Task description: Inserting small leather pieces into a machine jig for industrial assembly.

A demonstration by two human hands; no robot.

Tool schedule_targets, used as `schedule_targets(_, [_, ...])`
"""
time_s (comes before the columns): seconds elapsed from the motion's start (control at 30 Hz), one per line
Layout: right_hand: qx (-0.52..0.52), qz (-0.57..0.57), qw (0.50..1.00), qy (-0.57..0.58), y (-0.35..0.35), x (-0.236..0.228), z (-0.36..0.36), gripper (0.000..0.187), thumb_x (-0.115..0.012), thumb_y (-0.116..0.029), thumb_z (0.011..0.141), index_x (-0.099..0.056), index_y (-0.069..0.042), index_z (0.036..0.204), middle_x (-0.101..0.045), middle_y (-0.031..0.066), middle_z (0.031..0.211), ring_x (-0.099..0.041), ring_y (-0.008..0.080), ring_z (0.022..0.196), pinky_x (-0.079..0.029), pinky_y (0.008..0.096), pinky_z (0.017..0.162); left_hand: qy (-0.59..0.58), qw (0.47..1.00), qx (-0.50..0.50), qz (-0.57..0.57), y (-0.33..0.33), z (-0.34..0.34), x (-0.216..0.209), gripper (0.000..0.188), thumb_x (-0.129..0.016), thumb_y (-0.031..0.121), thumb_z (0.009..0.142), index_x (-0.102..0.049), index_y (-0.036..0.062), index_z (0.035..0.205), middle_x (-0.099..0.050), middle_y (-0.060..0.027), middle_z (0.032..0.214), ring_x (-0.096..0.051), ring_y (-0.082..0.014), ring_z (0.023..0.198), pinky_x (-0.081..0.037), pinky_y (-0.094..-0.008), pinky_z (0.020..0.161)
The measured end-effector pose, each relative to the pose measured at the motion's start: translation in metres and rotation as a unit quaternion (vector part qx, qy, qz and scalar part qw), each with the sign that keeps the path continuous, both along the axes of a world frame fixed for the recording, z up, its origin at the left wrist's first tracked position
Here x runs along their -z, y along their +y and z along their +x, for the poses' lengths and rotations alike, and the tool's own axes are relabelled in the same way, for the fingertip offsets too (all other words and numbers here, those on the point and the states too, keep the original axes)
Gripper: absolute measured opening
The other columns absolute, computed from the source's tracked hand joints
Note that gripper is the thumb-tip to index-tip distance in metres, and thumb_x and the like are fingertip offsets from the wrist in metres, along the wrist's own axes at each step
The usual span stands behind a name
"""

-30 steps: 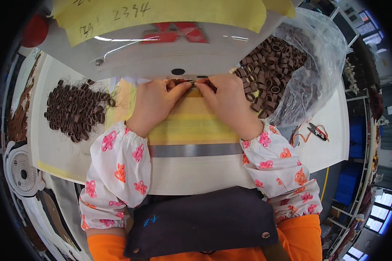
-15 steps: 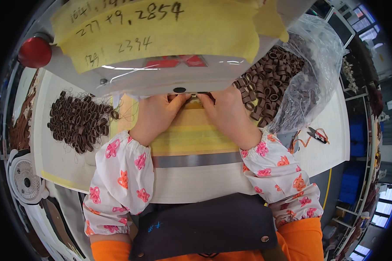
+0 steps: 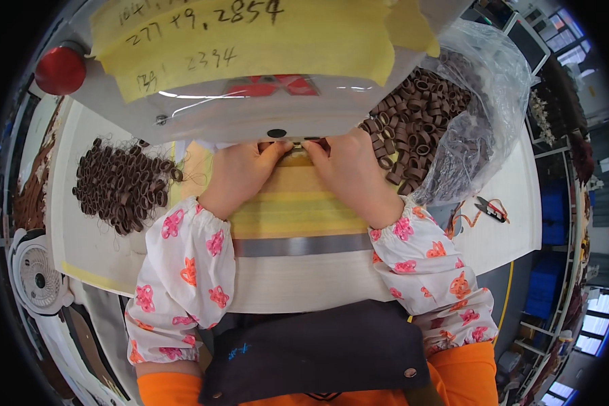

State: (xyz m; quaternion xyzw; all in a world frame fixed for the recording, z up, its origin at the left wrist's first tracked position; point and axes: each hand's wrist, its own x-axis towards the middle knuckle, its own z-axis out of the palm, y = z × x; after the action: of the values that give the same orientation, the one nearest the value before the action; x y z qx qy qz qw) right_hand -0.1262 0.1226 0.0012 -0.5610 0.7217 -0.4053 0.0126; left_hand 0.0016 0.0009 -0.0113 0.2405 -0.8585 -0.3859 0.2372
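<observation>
Both my hands meet at the lower edge of a large white machine head (image 3: 203,127), thumbs pointing inward with a small gap between them. My left hand (image 3: 238,174) has its fingers curled under that edge. From the other side my right hand (image 3: 350,174) mirrors it, thumb bent in. Something small sits at the thumb tips, but the machine hides most of it and I cannot make it out. Beneath my hands lies a work surface covered with yellow tape (image 3: 298,211). Brown loops with loose threads (image 3: 120,186) are heaped on the left; plain brown loops (image 3: 423,111) lie on the right.
A clear plastic bag (image 3: 484,139) surrounds part of the right-hand heap. Thread snips (image 3: 492,209) with an orange cord rest on the table at right. A red knob (image 3: 60,70) sticks out at the machine's upper left. A white fan (image 3: 39,279) stands left of the table.
My view has shifted slightly, so the machine appears a little higher. My hands stay together at its edge, with the thumbs slightly repositioned.
</observation>
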Motion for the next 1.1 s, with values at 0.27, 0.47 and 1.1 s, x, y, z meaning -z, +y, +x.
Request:
schedule_targets(0.27, [0.014, 0.022, 0.999, -0.028, 0.001, -0.002, 0.001, 0.009, -0.057, -0.004, 0.079, -0.050, 0.001, 0.080, -0.057, 0.0207, 0.074, -0.057, 0.0382, 0.070, -0.046, 0.0438, 0.063, -0.045, 0.999, -0.010, 0.026, 0.001, -0.001, -0.005, 0.030, -0.065, 0.031, 0.082, -0.065, 0.0010, 0.081, -0.055, -0.0045, 0.056, -0.046, -0.0091, 0.051, -0.037, -0.0264, 0.049])
schedule_targets(0.47, [-0.007, 0.007, 1.000, -0.014, -0.002, -0.002, 0.001, 0.010, -0.059, -0.003, 0.077, -0.050, 0.002, 0.078, -0.058, 0.0204, 0.073, -0.057, 0.0389, 0.070, -0.046, 0.0445, 0.061, -0.084, 0.995, -0.021, 0.052, 0.002, 0.001, -0.009, 0.029, -0.066, 0.030, 0.082, -0.066, 0.0007, 0.081, -0.055, -0.0017, 0.057, -0.044, -0.0071, 0.050, -0.036, -0.0259, 0.049])
schedule_targets(1.1, [0.058, 0.002, 0.996, 0.061, 0.031, -0.019, -0.001, 0.013, -0.064, -0.011, 0.076, -0.057, -0.001, 0.080, -0.059, 0.0142, 0.077, -0.059, 0.0332, 0.072, -0.048, 0.0407, 0.062, 0.028, 0.959, -0.040, -0.280, 0.003, 0.059, -0.014, 0.028, -0.067, 0.019, 0.078, -0.055, 0.0045, 0.058, -0.046, -0.0026, 0.046, -0.040, -0.0190, 0.042, -0.035, -0.0307, 0.073])
